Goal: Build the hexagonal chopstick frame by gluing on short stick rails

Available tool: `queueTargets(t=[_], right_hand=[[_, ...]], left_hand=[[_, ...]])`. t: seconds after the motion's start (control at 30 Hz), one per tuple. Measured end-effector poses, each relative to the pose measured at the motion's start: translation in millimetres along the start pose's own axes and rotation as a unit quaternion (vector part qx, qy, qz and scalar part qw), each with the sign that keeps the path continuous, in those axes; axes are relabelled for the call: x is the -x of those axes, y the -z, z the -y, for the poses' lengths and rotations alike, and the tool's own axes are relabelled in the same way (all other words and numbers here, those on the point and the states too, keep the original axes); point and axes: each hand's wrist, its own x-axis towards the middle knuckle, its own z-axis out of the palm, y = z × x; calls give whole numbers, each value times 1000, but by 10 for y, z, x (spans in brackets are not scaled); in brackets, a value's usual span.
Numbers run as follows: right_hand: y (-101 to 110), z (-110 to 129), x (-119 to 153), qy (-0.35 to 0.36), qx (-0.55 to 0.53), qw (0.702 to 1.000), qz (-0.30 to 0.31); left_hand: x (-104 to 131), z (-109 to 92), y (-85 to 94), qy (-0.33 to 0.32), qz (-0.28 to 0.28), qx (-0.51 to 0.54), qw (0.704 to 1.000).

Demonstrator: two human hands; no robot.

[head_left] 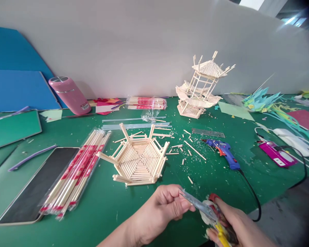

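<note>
Low in the view, my left hand [167,209] pinches one end of a clear, flat strip [199,204] between thumb and fingers. My right hand [237,223] is wrapped round a tool with red and yellow handles [222,233], which looks like pliers or cutters. The strip's other end meets this tool; blur hides whether the jaws bite it. Just beyond my left hand stands a hexagonal wooden-stick frame [140,159], with a floor of fitted sticks and posts leaning outward at its corners.
A blue glue gun [222,152] lies to the right, its cable trailing toward me. Cut stick pieces [194,150] litter the green table [180,226]. A stick pagoda [199,85] stands at the back. Bagged sticks [77,169] and a pink flask [70,96] are left.
</note>
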Motion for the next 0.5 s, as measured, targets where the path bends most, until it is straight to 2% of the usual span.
queueTargets(t=[0.13,0.23,0.3,0.4,0.5], right_hand=[[89,-151,-180,-76,31,996,-22],[205,-383,-342,-116,163,977,-66],[280,-539,-424,-93,243,962,-89],[359,-666,-468,-39,291,949,-112],[378,-541,-423,23,313,937,-155]], left_hand=[[26,-7,-67,31,-6,-65,997],[41,-20,-118,40,-17,-102,994],[40,-3,-140,39,-35,-112,992],[25,59,-150,30,-67,-143,987],[16,109,-144,30,-80,-208,974]])
